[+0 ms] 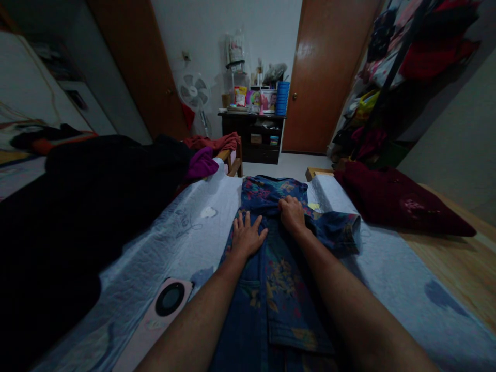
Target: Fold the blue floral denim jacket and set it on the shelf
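Dim room — pale wall (267, 31), brown door (321, 82), white fan (194, 90) — dark cabinet (250, 150) between.

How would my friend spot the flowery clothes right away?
Find the pale blue cover in the lower middle. On it, under the person's left hand and right hand, lies a dark blue garment. Its scattered colourful flowers set it apart from the black cloth on the left and the maroon garment on the right.

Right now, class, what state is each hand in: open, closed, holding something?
Left hand: open, fingers spread, palm-down on the floral garment.
Right hand: fingers curled on it; a grip cannot be told.
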A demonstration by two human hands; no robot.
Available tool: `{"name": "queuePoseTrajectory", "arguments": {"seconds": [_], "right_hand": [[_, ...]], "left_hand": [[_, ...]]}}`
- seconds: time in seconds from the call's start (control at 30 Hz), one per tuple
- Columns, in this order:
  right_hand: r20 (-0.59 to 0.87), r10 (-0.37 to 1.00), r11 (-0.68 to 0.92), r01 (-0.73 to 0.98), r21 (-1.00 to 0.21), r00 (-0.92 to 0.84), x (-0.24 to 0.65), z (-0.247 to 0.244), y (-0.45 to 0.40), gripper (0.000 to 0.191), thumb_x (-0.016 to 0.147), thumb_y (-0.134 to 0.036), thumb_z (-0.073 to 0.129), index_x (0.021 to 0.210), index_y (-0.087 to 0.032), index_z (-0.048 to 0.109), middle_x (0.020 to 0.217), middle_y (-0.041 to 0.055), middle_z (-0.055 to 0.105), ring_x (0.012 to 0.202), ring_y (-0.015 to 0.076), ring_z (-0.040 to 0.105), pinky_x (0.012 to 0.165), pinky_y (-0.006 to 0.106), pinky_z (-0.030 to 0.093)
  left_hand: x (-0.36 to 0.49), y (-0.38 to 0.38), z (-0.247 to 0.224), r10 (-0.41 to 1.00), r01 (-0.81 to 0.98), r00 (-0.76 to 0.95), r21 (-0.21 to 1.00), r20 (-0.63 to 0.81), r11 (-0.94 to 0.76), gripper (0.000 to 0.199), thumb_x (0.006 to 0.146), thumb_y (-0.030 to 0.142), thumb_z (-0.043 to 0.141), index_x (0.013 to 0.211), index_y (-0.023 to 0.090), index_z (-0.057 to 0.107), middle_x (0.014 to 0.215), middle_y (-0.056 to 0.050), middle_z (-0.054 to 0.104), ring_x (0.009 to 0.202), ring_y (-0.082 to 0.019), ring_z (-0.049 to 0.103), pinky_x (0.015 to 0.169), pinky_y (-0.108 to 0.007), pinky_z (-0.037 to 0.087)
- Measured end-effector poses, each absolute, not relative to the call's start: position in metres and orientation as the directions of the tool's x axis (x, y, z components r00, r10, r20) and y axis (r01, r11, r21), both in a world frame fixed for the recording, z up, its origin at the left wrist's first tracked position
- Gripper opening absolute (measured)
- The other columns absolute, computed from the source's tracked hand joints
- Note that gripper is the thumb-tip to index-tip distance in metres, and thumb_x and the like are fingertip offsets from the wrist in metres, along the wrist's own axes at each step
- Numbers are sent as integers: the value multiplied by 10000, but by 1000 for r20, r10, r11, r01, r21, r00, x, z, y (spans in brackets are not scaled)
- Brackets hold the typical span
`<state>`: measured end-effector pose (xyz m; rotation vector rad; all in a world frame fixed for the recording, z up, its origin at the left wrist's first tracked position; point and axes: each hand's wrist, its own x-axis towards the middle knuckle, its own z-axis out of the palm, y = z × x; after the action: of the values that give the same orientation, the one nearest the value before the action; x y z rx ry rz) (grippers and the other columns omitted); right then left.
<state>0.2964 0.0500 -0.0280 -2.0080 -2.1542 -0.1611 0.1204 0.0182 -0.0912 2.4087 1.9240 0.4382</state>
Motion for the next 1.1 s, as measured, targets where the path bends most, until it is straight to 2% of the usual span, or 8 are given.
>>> {"name": "queuePoseTrajectory", "arguments": {"seconds": [0.13,0.27,0.37,0.5,0.63,0.8,0.97,1.1], "right_hand": [[83,997,-7,1000,-7,8,295,-28,55,344,915,-161,381,1046,-172,700,1178,163,605,1085,290,514,878,392,382],[168,985,35,997,-71,-22,280,-24,68,336,911,-206,406,1059,-183,707,1192,152,621,1110,285,524,906,379,386],[183,976,144,977,-158,-114,269,-33,78,359,923,-246,420,1193,-191,650,1278,117,602,1160,237,527,967,337,372],[176,978,154,963,-222,-116,267,-65,85,419,942,-298,416,1314,-180,566,1422,90,519,1327,225,420,1083,371,284],[280,956,155,957,-243,-84,271,-88,86,427,932,-292,423,1317,-182,572,1439,72,511,1354,229,399,1116,389,239],[341,937,167,951,-261,-71,271,-92,86,400,919,-280,448,1267,-175,615,1379,76,570,1317,243,448,1096,389,275],[360,930,192,936,-294,-77,274,-89,84,372,915,-284,477,1236,-178,633,1326,78,612,1288,236,481,1083,368,305],[349,933,208,919,-336,-84,277,-87,85,358,931,-303,468,1214,-172,643,1295,78,631,1268,233,500,1088,357,310]], "left_hand": [[119,17,-90,958,954,217,166,190,-249,596,923,612,351,1455,348,404,1564,-63,331,1451,-377,201,1144,-575,186],[118,16,-87,916,913,356,139,183,-383,531,981,464,301,1487,310,344,1564,-6,337,1463,-277,209,1177,-525,166],[117,17,-87,904,899,395,136,163,-417,537,987,442,290,1500,284,319,1557,-5,352,1457,-249,234,1184,-481,182],[118,17,-89,934,929,324,136,151,-345,591,946,558,355,1482,309,361,1564,-46,336,1455,-326,220,1168,-505,193],[123,16,-86,955,944,266,166,129,-285,600,938,590,352,1456,294,407,1546,-84,360,1448,-325,235,1161,-486,212],[139,43,-58,991,974,71,207,114,-93,441,961,448,374,1294,234,568,1312,-129,584,1259,-316,488,1015,-467,405],[144,92,-38,988,945,-146,290,-42,152,324,907,238,429,1160,195,627,1178,-155,637,1085,-305,608,873,-416,481],[137,105,-57,966,932,-226,316,126,177,308,918,174,378,1103,219,620,1151,-132,629,1120,-281,576,882,-399,470]]}}
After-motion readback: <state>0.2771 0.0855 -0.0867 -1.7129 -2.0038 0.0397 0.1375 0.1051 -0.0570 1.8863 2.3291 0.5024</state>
